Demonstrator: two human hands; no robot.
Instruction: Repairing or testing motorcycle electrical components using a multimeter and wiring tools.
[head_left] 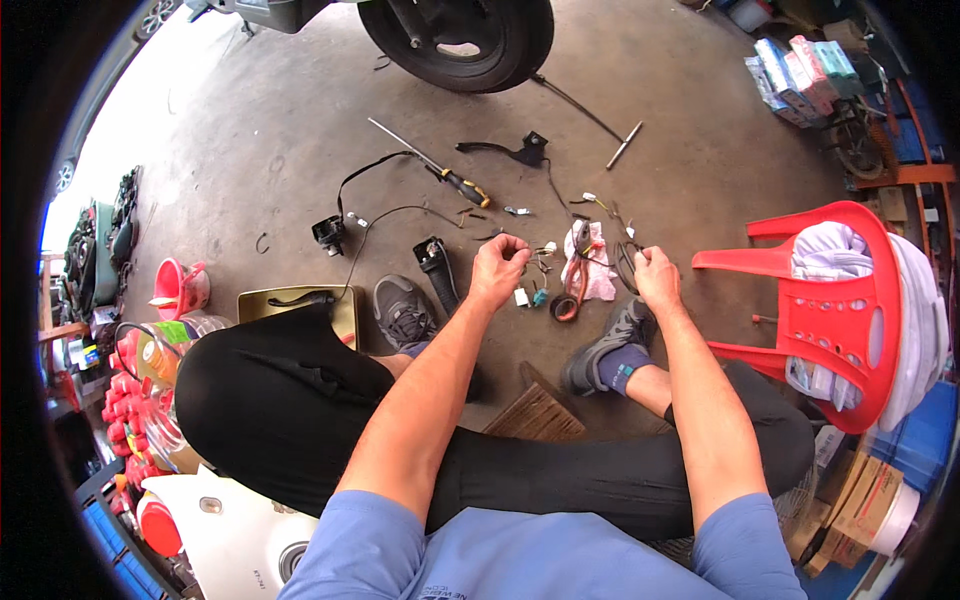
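Observation:
My left hand [500,268] pinches with its fingertips above the floor; what it holds is too small to make out. My right hand [655,275] grips a black cable [622,262] with white connectors. Between my hands, small connectors [540,297] lie near red-handled pliers [568,300] on a pink-white cloth [598,275]. Beyond them are a yellow-black screwdriver [455,183] and a black lever assembly [525,150] with a cable. Left of my left hand lie two black switch housings [328,233] [433,258]. A gold tray [268,305] with a black lever sits beside my left foot.
A wheel [470,65] stands ahead, a T-handle wrench [620,150] below it. A red plastic chair [840,320] lies at right, stacked boxes [790,75] behind. Red containers [180,285], bottles and a white panel [220,530] are at left. A wooden board [530,410] lies between my feet.

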